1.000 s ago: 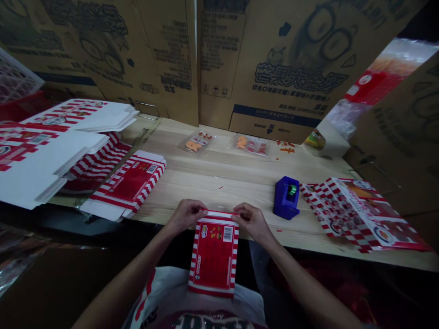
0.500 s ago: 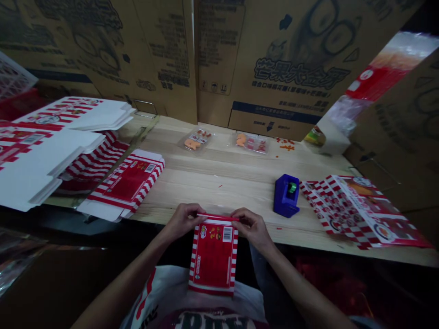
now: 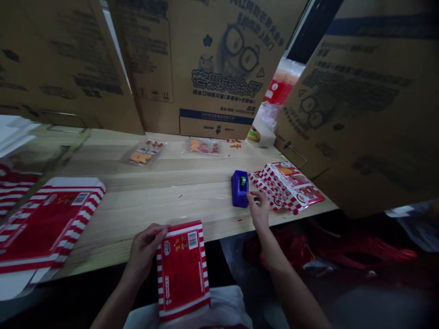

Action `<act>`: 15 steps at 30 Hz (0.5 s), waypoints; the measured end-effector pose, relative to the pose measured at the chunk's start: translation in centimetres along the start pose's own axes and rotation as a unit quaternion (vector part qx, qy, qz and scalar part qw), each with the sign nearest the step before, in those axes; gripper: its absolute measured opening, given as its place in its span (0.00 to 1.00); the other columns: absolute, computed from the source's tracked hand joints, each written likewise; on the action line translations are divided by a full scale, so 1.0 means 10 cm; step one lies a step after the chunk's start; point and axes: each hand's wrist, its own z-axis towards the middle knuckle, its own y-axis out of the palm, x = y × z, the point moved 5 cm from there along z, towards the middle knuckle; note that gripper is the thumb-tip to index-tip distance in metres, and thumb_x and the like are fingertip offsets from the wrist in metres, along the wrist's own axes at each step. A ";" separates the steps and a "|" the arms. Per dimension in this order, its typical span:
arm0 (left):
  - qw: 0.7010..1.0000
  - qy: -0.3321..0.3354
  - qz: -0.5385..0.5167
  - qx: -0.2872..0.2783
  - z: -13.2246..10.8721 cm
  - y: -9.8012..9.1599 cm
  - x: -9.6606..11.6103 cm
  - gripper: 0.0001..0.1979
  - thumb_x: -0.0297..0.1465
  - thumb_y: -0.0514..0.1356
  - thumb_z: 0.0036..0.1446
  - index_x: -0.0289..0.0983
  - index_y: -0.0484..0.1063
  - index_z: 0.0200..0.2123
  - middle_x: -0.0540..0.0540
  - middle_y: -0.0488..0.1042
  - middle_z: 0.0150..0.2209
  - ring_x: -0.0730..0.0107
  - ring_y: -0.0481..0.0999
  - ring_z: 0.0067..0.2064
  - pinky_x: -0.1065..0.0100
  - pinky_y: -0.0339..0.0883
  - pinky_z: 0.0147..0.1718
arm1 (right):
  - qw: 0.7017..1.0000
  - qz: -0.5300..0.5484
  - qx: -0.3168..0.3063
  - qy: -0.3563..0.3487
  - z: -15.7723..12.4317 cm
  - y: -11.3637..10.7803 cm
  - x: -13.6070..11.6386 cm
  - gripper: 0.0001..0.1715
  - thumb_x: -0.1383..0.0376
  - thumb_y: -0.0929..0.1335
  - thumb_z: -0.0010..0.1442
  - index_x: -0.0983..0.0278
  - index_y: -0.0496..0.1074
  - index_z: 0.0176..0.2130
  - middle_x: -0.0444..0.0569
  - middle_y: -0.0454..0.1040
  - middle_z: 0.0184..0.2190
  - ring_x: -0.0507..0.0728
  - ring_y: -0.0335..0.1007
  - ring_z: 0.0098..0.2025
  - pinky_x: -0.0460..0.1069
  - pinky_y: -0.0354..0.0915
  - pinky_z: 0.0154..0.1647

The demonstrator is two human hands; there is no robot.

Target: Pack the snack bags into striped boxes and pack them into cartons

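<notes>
A red box with red-and-white striped sides (image 3: 182, 269) leans against my lap at the table's front edge. My left hand (image 3: 146, 246) is closed on its upper left corner, thumb on the printed face. Its top edge looks folded shut. To the right, my right hand (image 3: 259, 208) reaches a blue tape dispenser (image 3: 239, 194) with a green core. Thumb and fingertips are pinched together at the dispenser's front right edge; whatever is between them is too small to make out.
Flat striped cartons (image 3: 51, 224) lie at the left. Checkered printed packages (image 3: 291, 185) rest right of the dispenser. Two clear candy trays (image 3: 146, 153) and orange bits (image 3: 236, 146) lie farther back. Large cardboard boxes (image 3: 219, 59) wall off the table's back and right.
My right hand has let go of the box's top edge and moved right to the tape dispenser. My left hand still holds the box. The view has turned right.
</notes>
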 end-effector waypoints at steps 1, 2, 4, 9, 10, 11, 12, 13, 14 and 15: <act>1.000 -0.012 -0.006 0.000 0.00 0.02 -0.02 0.16 0.40 0.73 0.40 0.37 0.80 0.31 0.47 0.78 0.32 0.65 0.77 0.32 0.68 0.72 0.30 | 1.000 -0.002 -0.009 0.016 0.05 0.02 0.11 0.19 0.52 0.71 0.49 0.66 0.75 0.30 0.50 0.72 0.32 0.54 0.65 0.29 0.49 0.63 0.30; 1.000 -0.024 -0.010 0.001 -0.01 0.03 -0.04 0.17 0.40 0.73 0.39 0.37 0.80 0.32 0.46 0.79 0.32 0.64 0.78 0.32 0.67 0.73 0.31 | 1.000 0.001 -0.016 0.025 0.09 0.05 0.19 0.19 0.52 0.72 0.47 0.66 0.76 0.28 0.48 0.72 0.29 0.54 0.64 0.28 0.49 0.63 0.30; 0.999 -0.039 -0.012 0.005 -0.02 0.02 -0.06 0.19 0.39 0.74 0.38 0.36 0.80 0.34 0.45 0.80 0.31 0.63 0.78 0.31 0.67 0.74 0.31 | 0.999 0.016 -0.013 0.033 0.12 0.12 0.30 0.18 0.53 0.73 0.45 0.66 0.76 0.26 0.47 0.71 0.25 0.54 0.64 0.28 0.50 0.62 0.31; 0.999 -0.017 -0.011 0.025 -0.03 -0.06 -0.04 0.18 0.39 0.73 0.41 0.37 0.79 0.36 0.45 0.81 0.34 0.63 0.79 0.31 0.67 0.75 0.29 | 0.994 0.081 0.037 0.062 0.10 0.24 0.35 0.19 0.52 0.73 0.44 0.66 0.75 0.26 0.46 0.71 0.24 0.54 0.63 0.27 0.49 0.62 0.28; 0.999 -0.010 -0.013 0.037 -0.03 -0.08 -0.03 0.18 0.39 0.72 0.41 0.37 0.79 0.36 0.45 0.81 0.34 0.62 0.79 0.31 0.67 0.75 0.28 | 0.992 0.096 0.048 0.066 0.07 0.24 0.35 0.19 0.52 0.72 0.45 0.66 0.74 0.27 0.46 0.71 0.25 0.53 0.63 0.27 0.49 0.62 0.28; 0.999 -0.005 -0.016 0.051 -0.02 -0.10 -0.01 0.18 0.39 0.72 0.41 0.37 0.78 0.36 0.45 0.81 0.34 0.63 0.79 0.31 0.67 0.75 0.28 | 0.990 0.110 0.057 0.070 0.03 0.23 0.35 0.19 0.52 0.72 0.46 0.66 0.74 0.27 0.46 0.71 0.25 0.53 0.64 0.27 0.49 0.62 0.28; 0.998 -0.002 -0.020 0.062 -0.01 -0.12 0.01 0.18 0.39 0.72 0.41 0.37 0.78 0.36 0.45 0.81 0.34 0.63 0.79 0.31 0.67 0.75 0.28 | 0.988 0.123 0.065 0.072 -0.02 0.22 0.36 0.19 0.51 0.71 0.48 0.66 0.74 0.28 0.47 0.71 0.27 0.54 0.65 0.28 0.49 0.63 0.28; 0.997 0.000 -0.023 0.073 0.00 -0.14 0.04 0.19 0.39 0.72 0.41 0.37 0.78 0.36 0.46 0.80 0.33 0.64 0.79 0.30 0.68 0.75 0.28 | 0.986 0.134 0.072 0.072 -0.08 0.21 0.37 0.19 0.51 0.71 0.49 0.66 0.73 0.29 0.48 0.71 0.29 0.54 0.66 0.30 0.49 0.64 0.30; 0.996 0.001 -0.026 0.083 0.01 -0.15 0.07 0.19 0.39 0.72 0.41 0.37 0.78 0.36 0.47 0.80 0.33 0.64 0.79 0.30 0.69 0.75 0.28 | 0.984 0.142 0.077 0.071 -0.15 0.20 0.39 0.19 0.51 0.71 0.49 0.65 0.73 0.29 0.49 0.72 0.32 0.55 0.67 0.32 0.50 0.65 0.32; 0.995 0.001 -0.027 0.091 0.03 -0.17 0.10 0.19 0.40 0.72 0.41 0.37 0.78 0.36 0.47 0.80 0.32 0.65 0.78 0.29 0.69 0.74 0.27 | 0.983 0.148 0.082 0.069 -0.23 0.19 0.41 0.19 0.51 0.71 0.49 0.65 0.73 0.29 0.50 0.72 0.35 0.56 0.68 0.35 0.50 0.66 0.34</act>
